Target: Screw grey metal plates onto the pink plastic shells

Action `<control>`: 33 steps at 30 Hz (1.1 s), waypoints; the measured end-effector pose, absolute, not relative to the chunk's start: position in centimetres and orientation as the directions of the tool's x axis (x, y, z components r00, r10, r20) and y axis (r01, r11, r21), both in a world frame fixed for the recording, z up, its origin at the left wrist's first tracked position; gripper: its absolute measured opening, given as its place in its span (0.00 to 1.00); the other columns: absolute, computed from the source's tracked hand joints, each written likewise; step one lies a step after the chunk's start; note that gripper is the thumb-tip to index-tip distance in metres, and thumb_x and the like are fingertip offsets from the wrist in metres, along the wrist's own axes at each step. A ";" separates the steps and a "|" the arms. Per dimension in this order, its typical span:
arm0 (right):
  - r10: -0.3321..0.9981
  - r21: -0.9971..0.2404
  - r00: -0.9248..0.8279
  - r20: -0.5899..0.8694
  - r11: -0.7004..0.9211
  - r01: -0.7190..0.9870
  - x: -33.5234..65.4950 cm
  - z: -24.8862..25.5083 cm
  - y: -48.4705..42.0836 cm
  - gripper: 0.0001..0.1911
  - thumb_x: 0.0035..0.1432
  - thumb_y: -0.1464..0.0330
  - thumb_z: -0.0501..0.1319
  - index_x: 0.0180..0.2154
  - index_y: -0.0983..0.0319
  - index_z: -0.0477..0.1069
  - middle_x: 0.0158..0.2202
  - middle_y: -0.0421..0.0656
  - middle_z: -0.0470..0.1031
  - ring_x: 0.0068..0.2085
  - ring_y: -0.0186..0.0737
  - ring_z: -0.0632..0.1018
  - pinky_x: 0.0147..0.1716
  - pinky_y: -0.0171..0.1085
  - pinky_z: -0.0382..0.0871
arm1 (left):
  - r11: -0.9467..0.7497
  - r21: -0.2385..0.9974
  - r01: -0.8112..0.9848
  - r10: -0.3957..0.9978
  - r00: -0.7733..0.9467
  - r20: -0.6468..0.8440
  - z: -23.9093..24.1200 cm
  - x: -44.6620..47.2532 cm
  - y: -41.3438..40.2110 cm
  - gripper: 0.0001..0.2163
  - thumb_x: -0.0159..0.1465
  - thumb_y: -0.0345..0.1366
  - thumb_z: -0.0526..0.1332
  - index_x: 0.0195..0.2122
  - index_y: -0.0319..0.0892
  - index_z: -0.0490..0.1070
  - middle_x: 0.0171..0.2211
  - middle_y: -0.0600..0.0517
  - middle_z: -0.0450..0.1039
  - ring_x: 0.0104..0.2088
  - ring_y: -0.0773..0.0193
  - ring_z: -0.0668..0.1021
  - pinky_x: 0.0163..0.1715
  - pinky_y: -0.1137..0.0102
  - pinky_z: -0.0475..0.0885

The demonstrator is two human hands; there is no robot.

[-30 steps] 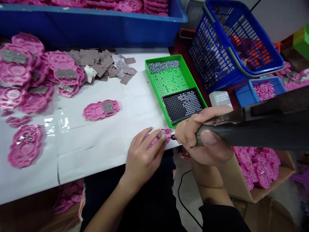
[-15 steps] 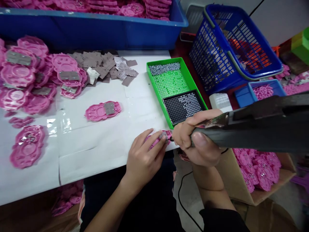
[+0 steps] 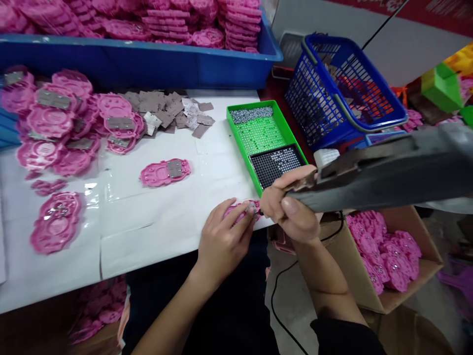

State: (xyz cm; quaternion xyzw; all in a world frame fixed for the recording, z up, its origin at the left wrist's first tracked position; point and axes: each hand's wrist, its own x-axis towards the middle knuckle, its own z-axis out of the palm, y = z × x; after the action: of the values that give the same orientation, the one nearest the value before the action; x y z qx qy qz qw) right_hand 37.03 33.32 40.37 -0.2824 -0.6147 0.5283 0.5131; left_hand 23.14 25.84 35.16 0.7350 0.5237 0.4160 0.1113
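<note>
At the front edge of the table, my left hand [image 3: 223, 236] presses a pink plastic part [image 3: 236, 213] down, its fingers covering much of it. A small grey metal plate shows on that part under my fingertips. My right hand [image 3: 290, 207] is wrapped round a dark electric screwdriver [image 3: 369, 172], whose body slants up to the right. Its dark tip meets the part beside my left fingertips; the exact contact point is hidden. Farther left on the table lies another pink part [image 3: 157, 173] with a grey plate [image 3: 174, 168] on it.
A green tray [image 3: 246, 162] holds screws [image 3: 251, 115] and a black perforated plate [image 3: 264, 172]. Grey plates [image 3: 158, 106] and pink parts [image 3: 51, 118] are piled at left. Behind stand a blue bin [image 3: 148, 64] and a blue basket [image 3: 310, 98]. A carton [image 3: 430, 246] of pink parts sits lower right.
The camera view has tilted up and turned slightly left, so the table's contents sit lower and farther right. Both hands stay at the same pink part, screwdriver still against it.
</note>
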 end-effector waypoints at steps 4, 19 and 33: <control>0.834 -0.841 -0.272 0.480 0.349 -0.412 37.2 41.4 34.2 0.08 0.64 0.69 0.59 0.46 0.56 0.69 0.19 0.30 0.58 0.14 0.27 0.57 0.14 0.30 0.58 | -0.437 0.583 0.685 0.860 0.128 0.494 35.1 23.3 26.0 0.13 0.67 0.31 0.67 0.52 0.45 0.77 0.51 0.48 0.82 0.54 0.47 0.78 0.50 0.51 0.78; 0.762 -0.814 0.305 0.570 0.575 0.086 37.8 45.4 41.0 0.11 0.57 0.55 0.63 0.34 0.52 0.66 0.17 0.31 0.50 0.14 0.32 0.53 0.15 0.38 0.48 | -0.419 0.604 0.678 0.873 0.118 0.474 35.3 23.5 26.1 0.11 0.68 0.31 0.65 0.51 0.43 0.77 0.52 0.48 0.81 0.52 0.49 0.78 0.50 0.54 0.76; 0.793 -0.854 0.341 0.505 0.516 0.065 39.4 42.1 43.5 0.13 0.55 0.55 0.65 0.35 0.51 0.65 0.18 0.32 0.52 0.16 0.32 0.54 0.16 0.38 0.49 | -0.391 0.650 0.651 0.879 0.055 0.474 35.7 23.4 26.0 0.12 0.68 0.29 0.64 0.53 0.40 0.74 0.48 0.43 0.79 0.49 0.53 0.80 0.49 0.59 0.77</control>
State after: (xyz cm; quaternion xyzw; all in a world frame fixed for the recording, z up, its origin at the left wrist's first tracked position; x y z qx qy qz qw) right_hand 39.43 43.45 42.06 -0.4183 -0.5124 0.2586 0.7039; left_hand 23.45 26.04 35.66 0.7142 0.5357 0.4308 0.1319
